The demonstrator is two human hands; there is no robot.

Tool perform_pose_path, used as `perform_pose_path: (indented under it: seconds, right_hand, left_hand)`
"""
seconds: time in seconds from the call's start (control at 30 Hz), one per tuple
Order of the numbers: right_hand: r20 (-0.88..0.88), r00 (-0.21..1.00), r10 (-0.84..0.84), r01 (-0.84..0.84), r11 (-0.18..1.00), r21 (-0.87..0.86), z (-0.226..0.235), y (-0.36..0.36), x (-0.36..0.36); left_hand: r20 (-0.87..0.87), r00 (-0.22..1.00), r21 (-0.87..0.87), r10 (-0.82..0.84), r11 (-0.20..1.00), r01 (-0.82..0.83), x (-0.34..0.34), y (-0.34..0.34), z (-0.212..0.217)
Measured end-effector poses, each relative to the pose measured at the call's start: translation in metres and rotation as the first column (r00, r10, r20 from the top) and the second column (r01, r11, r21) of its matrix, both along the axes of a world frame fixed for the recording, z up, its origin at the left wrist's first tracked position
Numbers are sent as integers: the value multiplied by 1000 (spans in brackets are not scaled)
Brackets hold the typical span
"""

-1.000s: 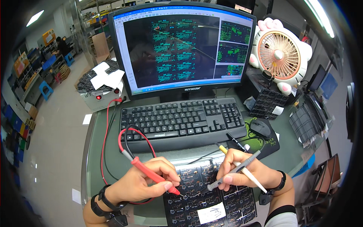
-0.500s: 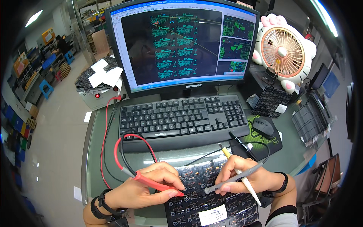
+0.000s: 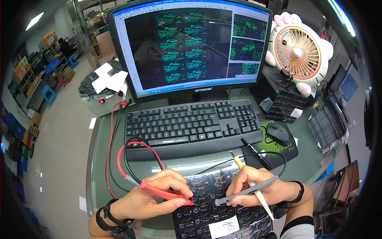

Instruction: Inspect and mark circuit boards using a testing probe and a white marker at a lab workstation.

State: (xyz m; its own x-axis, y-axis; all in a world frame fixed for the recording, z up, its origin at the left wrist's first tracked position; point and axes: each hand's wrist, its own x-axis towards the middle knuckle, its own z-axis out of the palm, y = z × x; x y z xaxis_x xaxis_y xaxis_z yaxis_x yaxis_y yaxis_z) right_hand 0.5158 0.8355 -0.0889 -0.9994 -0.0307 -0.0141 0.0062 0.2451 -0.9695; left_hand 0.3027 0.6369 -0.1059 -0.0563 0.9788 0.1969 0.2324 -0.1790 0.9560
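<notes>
- Circuit board (image 3: pixel 223 217) at 6 o'clock, nearest, lies under both hands.
- Left hand (image 3: pixel 153 197) pinches a red probe (image 3: pixel 165 194), tip touching the board.
- Right hand (image 3: pixel 258 189) grips a grey probe (image 3: pixel 246 191) plus a white-and-yellow tool (image 3: pixel 254 187).
- Keyboard (image 3: pixel 191 123) beyond, at 12 o'clock; monitor (image 3: pixel 191 44) farthest.

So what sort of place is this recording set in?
Most likely an electronics test or repair bench in a factory. The left hand and right hand press probes onto a black circuit board, a monitor shows board layouts, and more boards are stacked nearby.
</notes>
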Motion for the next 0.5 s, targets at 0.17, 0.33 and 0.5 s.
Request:
perform_pose_path:
  seconds: [0.17,0.33,0.5]
  right_hand:
    - [-24,995,-94,91,991,-100,-3,-4,1]
    - [-21,995,-94,91,990,-107,-3,-4,1]
    - [-18,995,-100,97,987,-128,-4,-4,0]
  left_hand:
    - [-2,1000,-3,-1,1000,1,1,0,1]
    - [26,1000,-10,-12,1000,12,0,0,-2]
    - [117,993,-53,-15,998,22,0,-2,-4]
